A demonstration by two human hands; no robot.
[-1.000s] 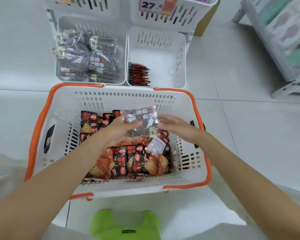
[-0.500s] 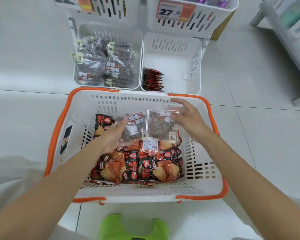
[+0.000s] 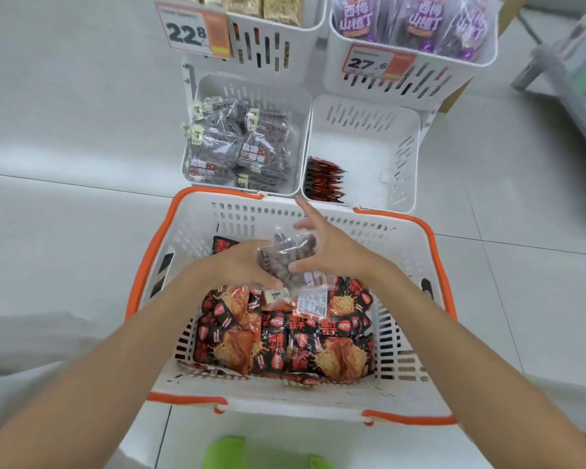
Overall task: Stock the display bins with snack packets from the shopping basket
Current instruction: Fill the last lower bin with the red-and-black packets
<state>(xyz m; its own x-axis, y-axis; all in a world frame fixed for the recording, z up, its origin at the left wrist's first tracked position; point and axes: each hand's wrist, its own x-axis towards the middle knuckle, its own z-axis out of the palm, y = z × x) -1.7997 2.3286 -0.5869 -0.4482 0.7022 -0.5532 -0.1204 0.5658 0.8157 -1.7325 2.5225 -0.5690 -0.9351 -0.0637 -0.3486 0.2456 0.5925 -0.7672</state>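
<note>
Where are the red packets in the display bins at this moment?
Head view: the red packets stand against the left wall of the lower right bin, just beyond the shopping basket's far rim.

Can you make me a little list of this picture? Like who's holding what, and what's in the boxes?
Left hand: holds a clear packet of brown snacks over the basket
Right hand: touches the same packet, fingers spread
Shopping basket: white, orange rim, holds black-and-orange packets
Lower left bin: more clear packets
Lower right bin: small red-and-black packets at its left side
Price tags: 22.8 tag, 27.6 tag
</note>
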